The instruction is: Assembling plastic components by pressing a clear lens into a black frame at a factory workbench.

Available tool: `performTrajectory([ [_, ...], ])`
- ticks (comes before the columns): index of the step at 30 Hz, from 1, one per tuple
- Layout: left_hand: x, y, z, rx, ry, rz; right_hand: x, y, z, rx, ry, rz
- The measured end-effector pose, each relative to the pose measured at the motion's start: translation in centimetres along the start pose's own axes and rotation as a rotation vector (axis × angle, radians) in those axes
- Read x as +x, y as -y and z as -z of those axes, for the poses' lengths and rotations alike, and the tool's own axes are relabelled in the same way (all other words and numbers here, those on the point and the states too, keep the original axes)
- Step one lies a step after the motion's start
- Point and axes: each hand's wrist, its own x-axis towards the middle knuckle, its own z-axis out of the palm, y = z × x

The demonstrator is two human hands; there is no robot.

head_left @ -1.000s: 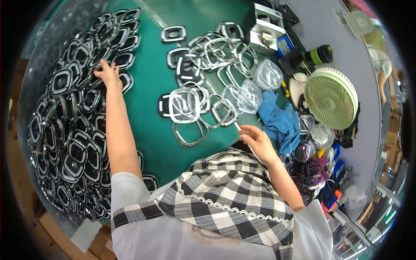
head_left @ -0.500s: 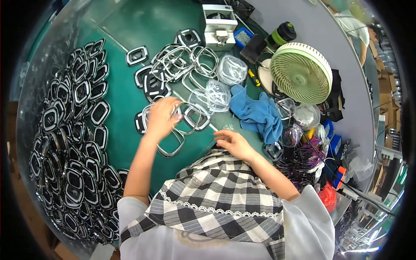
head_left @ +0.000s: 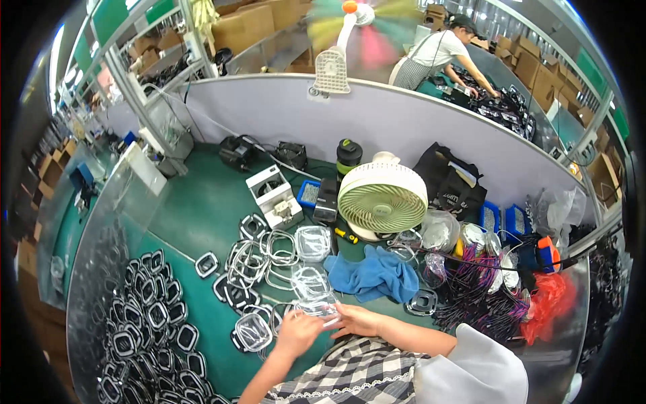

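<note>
My left hand [head_left: 300, 332] is closed, its fingers pinching at the near edge of a clear plastic cover [head_left: 320, 309]. My right hand [head_left: 358, 320] grips the same cover from the other side, thumb on top. Left of my left hand lies a rounded-square clear piece with a pale rim [head_left: 254, 332]. Beyond my hands are more clear covers [head_left: 313, 244], stacked or bagged, beside a pile of silver rings [head_left: 247, 264]. Several black-and-silver frames [head_left: 241, 297] lie under and around the rings.
A large heap of black-and-silver frames [head_left: 149, 330] fills the left side. Rightward are a blue cloth [head_left: 374, 275], a green desk fan [head_left: 382, 199], a yellow-black screwdriver [head_left: 346, 234] and bundled wires [head_left: 471, 289]. A white device [head_left: 274, 198] stands behind; a co-worker [head_left: 441, 57] bends over another bench.
The view has tilted up, bringing in the partition and the co-worker. My left hand has left the silver rings and moved beside my right hand, where both now hold a clear cover.
</note>
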Motion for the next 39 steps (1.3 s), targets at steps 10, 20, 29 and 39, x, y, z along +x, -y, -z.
performTrajectory([
  [10, 1.5, 0.3, 0.3, 0.307, 0.025, 0.174, -0.9, 2.9, -0.9, -0.264, -0.323, 0.571],
  [20, 4.3, 16.5, -5.2, 0.571, 0.187, 0.417, -0.8, 2.4, 0.8, -0.326, -0.474, 0.541],
  [29, 5.3, 16.1, -1.6, 0.401, -0.058, 0.282, -2.2, 4.1, 1.8, -0.164, -0.586, 0.445],
  [39, 1.7, 11.9, -1.8, -0.135, -0.435, 0.73, 0.7, 4.3, 0.5, -0.102, -0.539, 0.415],
])
